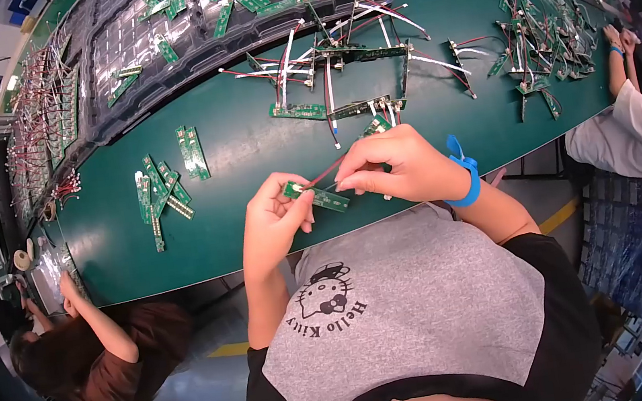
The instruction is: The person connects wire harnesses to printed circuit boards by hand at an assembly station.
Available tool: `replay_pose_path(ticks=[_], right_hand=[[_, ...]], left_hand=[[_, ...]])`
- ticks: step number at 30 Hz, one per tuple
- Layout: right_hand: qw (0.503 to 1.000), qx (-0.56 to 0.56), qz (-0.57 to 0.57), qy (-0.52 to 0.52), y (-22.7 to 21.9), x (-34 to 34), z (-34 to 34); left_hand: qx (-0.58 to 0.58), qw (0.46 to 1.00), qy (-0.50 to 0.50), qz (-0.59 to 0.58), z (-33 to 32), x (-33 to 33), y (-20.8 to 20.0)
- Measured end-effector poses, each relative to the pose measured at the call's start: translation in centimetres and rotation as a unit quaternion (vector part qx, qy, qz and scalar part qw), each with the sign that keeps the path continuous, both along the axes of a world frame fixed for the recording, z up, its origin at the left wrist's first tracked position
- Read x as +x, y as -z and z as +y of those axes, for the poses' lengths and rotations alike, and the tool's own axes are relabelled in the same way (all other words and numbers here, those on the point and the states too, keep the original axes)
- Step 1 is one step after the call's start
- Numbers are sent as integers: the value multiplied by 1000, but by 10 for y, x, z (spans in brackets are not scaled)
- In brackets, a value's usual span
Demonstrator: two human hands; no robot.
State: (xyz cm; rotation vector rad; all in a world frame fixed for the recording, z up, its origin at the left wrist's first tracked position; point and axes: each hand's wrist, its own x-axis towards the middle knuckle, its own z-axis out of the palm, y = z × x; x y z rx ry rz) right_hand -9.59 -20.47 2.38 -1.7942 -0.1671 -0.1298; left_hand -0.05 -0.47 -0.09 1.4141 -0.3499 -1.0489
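My left hand [276, 216] pinches a small green circuit board [330, 201] by its left end, between thumb and fingers. A red and black wire cable [324, 174] runs from a white connector on that end toward my right hand [407, 163]. The right fingers are closed on the cable, just above the board; its far end is hidden by the fingers. Behind the right hand, another green board [378, 126] lies on the table, partly covered. A blue band [463, 173] circles my right wrist.
The green table [249, 149] carries wired boards [367, 54] ahead and a bigger pile [546, 33] at right. Loose boards [162, 191] lie at left. A black plastic tray [194, 67] with boards stands far left. Co-workers sit left [100, 343] and right [620, 129].
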Motion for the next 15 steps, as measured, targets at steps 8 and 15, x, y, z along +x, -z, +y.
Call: replay_pose_path(ticks=[8, 15], right_hand=[[998, 14, 50, -18, -5, 0, 2], [997, 16, -11, 69, -2, 4, 15]], left_hand=[[-216, 970, -38, 105, 1, 1, 8], [-235, 966, -19, 103, -4, -4, 3]])
